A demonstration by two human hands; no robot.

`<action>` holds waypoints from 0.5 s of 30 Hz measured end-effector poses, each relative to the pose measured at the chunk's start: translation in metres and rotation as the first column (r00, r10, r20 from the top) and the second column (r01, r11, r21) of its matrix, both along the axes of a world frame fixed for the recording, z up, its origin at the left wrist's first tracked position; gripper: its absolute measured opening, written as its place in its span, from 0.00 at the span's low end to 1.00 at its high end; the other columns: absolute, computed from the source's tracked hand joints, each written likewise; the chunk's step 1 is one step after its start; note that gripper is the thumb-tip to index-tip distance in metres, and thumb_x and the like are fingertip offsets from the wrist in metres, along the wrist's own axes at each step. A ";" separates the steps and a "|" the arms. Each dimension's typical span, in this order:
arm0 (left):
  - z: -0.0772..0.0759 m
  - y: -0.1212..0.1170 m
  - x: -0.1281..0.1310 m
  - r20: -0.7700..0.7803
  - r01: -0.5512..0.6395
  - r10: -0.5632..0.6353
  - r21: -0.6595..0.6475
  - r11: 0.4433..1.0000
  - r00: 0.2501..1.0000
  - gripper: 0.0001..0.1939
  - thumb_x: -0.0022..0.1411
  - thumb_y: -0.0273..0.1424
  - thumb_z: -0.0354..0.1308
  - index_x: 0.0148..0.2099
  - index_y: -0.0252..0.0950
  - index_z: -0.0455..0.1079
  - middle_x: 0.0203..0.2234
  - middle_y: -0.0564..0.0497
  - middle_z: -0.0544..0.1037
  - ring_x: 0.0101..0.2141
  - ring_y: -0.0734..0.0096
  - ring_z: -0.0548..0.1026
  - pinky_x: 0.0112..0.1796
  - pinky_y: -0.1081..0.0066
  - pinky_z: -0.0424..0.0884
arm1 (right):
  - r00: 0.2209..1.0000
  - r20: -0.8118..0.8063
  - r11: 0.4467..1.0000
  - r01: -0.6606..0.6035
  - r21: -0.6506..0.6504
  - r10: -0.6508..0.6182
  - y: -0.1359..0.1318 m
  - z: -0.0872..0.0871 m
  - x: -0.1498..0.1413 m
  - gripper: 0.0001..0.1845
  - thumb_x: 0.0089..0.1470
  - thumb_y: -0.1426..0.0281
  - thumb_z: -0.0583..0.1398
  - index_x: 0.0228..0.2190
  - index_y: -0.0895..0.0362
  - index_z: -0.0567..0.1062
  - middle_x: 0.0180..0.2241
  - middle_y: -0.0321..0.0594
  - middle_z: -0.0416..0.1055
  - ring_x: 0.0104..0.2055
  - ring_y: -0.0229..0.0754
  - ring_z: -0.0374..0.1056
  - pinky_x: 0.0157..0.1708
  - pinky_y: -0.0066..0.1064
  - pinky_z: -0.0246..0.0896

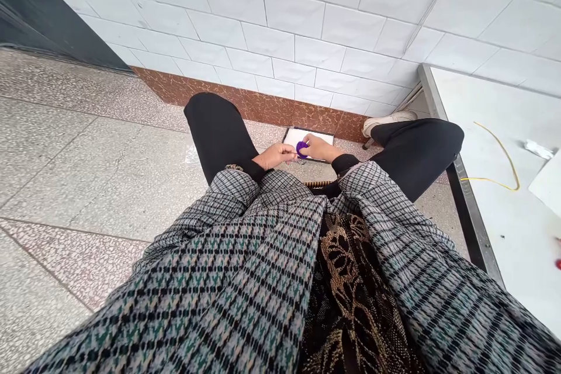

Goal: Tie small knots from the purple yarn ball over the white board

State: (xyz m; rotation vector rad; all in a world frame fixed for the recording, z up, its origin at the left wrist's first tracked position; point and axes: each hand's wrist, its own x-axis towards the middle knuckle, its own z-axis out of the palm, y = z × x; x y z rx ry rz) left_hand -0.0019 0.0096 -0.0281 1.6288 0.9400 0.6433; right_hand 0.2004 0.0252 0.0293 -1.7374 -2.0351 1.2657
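Observation:
Between my knees, my right hand closes its fingers on a small round purple thing that looks fuzzy. My left hand is just left of it, thumb and fingertips pinched together. A thin strand seems to run from that pinch toward the purple piece, but it is too small to name. Beneath and beyond the hands lies a flat white panel with a dark rim, partly covered by my right hand.
A white-topped table with a metal edge stands on the right, bearing a bent yellow wire-like strand and a small white wrapper-like piece. A tiled wall rises ahead. Speckled floor spreads to the left.

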 end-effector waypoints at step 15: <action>0.000 0.002 0.005 0.065 -0.059 0.064 -0.083 0.995 0.996 0.14 0.54 0.40 0.70 0.27 0.34 0.75 0.20 0.54 0.74 0.23 0.73 0.70 0.31 0.71 0.69 | 0.718 -0.650 0.943 0.027 -0.333 -0.250 -0.010 0.021 -0.004 0.08 0.60 0.79 0.62 0.40 0.58 0.71 0.32 0.34 0.72 0.31 0.33 0.68 0.31 0.22 0.69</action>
